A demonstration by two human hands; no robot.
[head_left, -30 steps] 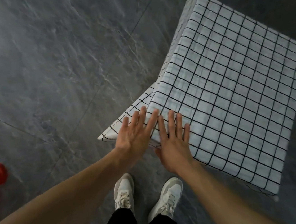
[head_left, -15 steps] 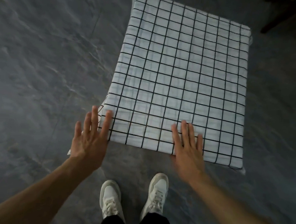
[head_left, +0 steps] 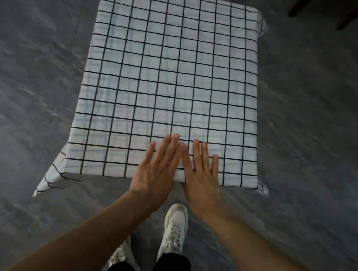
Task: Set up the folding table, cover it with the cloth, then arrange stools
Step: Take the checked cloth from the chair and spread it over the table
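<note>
**Cloth spread over the counter, both hands flat at its near edge**

White cotton-like cloth with a black grid pattern [head_left: 168, 79] covered the whole top of the counter, which filled the centre and upper middle of the frame. Its corners hung past the edges: a long one drooped at the lower left of the counter, a small one showed at the lower right, and another at the upper right. The counter itself was hidden under the cloth.

The left hand [head_left: 155, 176] lay palm down at the near edge of the cloth, just right of the frame's centre, its fingers [head_left: 168, 149] straight, close together and holding nothing. The right hand [head_left: 201, 181] lay just beside it, also palm down, fingers [head_left: 197, 154] stretched out and slightly spread, gripping nothing. The index fingers of the two hands met or nearly met; blur made it hard to tell.

Below the hands, at the bottom centre, stood two white laced sneakers [head_left: 174, 229] on the dark grey marbled floor [head_left: 26, 77]. Dark wooden legs [head_left: 300, 6] of some furniture crossed the upper right corner.
</note>
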